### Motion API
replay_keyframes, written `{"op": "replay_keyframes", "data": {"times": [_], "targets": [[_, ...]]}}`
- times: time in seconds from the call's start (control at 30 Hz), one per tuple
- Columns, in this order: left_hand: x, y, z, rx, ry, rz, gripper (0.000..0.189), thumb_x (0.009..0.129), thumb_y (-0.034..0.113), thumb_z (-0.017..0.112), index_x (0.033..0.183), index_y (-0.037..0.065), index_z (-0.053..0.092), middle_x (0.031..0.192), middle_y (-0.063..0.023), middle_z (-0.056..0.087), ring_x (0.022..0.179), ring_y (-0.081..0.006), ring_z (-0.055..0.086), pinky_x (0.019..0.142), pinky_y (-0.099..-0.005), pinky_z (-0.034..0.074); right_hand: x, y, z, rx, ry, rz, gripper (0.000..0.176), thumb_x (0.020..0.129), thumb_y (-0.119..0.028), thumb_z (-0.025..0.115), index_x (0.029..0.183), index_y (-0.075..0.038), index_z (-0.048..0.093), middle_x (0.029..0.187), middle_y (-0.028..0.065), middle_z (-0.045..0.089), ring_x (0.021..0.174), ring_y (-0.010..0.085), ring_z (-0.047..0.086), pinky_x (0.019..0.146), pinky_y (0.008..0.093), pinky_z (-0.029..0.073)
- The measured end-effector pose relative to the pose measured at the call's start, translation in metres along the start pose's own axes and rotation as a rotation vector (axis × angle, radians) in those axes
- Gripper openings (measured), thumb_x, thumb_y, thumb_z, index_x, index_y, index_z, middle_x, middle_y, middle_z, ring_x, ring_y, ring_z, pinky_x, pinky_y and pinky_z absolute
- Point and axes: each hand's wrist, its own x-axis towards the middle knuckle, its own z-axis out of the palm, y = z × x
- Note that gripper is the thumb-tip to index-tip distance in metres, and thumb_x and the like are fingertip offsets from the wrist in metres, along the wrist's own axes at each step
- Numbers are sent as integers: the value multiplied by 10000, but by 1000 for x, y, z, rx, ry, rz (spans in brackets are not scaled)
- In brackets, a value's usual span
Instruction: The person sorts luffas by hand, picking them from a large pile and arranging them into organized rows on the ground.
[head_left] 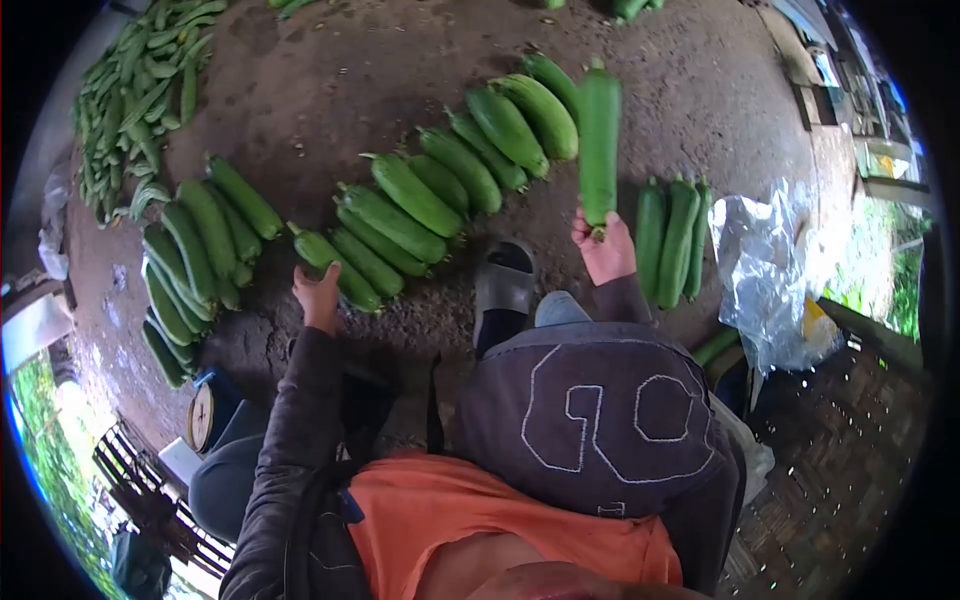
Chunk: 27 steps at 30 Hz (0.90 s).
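My right hand (607, 250) is closed round the lower end of a long green gourd (599, 140), which stands away from me. My left hand (318, 296) touches the near end of another green gourd (338, 268) at the left end of a slanting row; its fingers are apart, with the gourd beside them. The row of several gourds (415, 195) runs from there up to the right on the dirt floor (330, 90). To the right of my right hand lie slimmer gourds (679, 235) side by side.
A second group of gourds (200, 235) lies at the left. Behind it is a heap of small green vegetables (140, 90). Clear plastic (760, 270) is at the right, above a woven mat (830, 450). A round dial scale (201, 416) stands at the lower left.
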Motion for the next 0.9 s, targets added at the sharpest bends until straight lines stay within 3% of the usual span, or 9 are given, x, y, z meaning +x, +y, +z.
{"op": "replay_keyframes", "data": {"times": [0.13, 0.2, 0.27, 0.3, 0.37, 0.57, 0.7, 0.77, 0.9], "targets": [[-21, 54, -17, -45, -81, 526, 596, 746, 192, 731, 1248, 10, 467, 1181, -168, 513, 1098, -290, 494, 952, -383, 394, 30, 47, 54, -114, -169, 161, 338, 894, -232, 548, 1085, 47, 537, 1010, 163, 599, 882, 214, 581, 757, 331, 476], [-48, 116, -26, -577, -683, 206, 527, 838, 255, 663, 1273, 41, 456, 1183, -142, 546, 1072, -227, 536, 950, -345, 398, 35, 76, 87, -211, -229, 267, 389, 891, -242, 551, 1147, 47, 510, 1053, 159, 589, 914, 215, 578, 781, 335, 475], [-52, 139, -21, -543, -841, 395, 529, 934, 286, 494, 1349, 0, 334, 1300, -130, 440, 1158, -216, 469, 999, -362, 361, 29, 105, 125, -308, -327, 388, 441, 890, -263, 548, 1197, 48, 489, 1087, 151, 582, 944, 213, 574, 809, 331, 470], [-64, 153, -25, -1044, -1032, 39, 536, 911, 257, 537, 1339, 14, 323, 1239, -131, 482, 1104, -215, 514, 955, -355, 404, 26, 113, 144, -325, -402, 450, 451, 889, -269, 547, 1201, 50, 486, 1093, 148, 583, 959, 214, 574, 821, 330, 469], [-51, 165, -25, -1135, -1011, -47, 466, 870, 217, 594, 1248, 30, 395, 1123, -113, 552, 962, -198, 584, 841, -357, 477, 33, 126, 157, -496, -562, 523, 540, 882, -336, 559, 1254, 42, 458, 1109, 129, 582, 971, 202, 569, 828, 319, 462], [85, 113, -140, -814, -237, 82, 369, 802, 183, 651, 1085, 62, 448, 869, -71, 566, 754, -173, 590, 554, -317, 512, 56, 99, 158, -989, -629, 356, 610, 883, -379, 563, 1343, -11, 405, 1127, 92, 571, 985, 160, 550, 836, 285, 433], [248, -7, -268, -297, 272, 226, 479, 733, 204, 716, 1100, 13, 475, 927, -113, 592, 770, -189, 579, 655, -343, 497, 50, 70, 117, -1108, -413, 257, 523, 907, -278, 539, 1341, -17, 410, 1148, 94, 558, 992, 147, 542, 847, 268, 421], [271, -48, -329, -11, 459, 6, 538, 716, 283, 730, 1125, 9, 515, 967, -164, 626, 861, -239, 619, 733, -359, 504, 37, 56, 91, -1181, -332, 218, 523, 910, -288, 538, 1341, -22, 409, 1152, 93, 558, 984, 142, 544, 835, 258, 426], [351, -194, -386, 242, 459, -234, 588, 686, 370, 740, 1133, 32, 560, 1029, -162, 628, 935, -276, 614, 797, -388, 492, 23, 47, 44, -1248, -277, 208, 539, 915, -321, 535, 1351, -34, 401, 1156, 96, 564, 981, 136, 548, 825, 240, 430]]}}
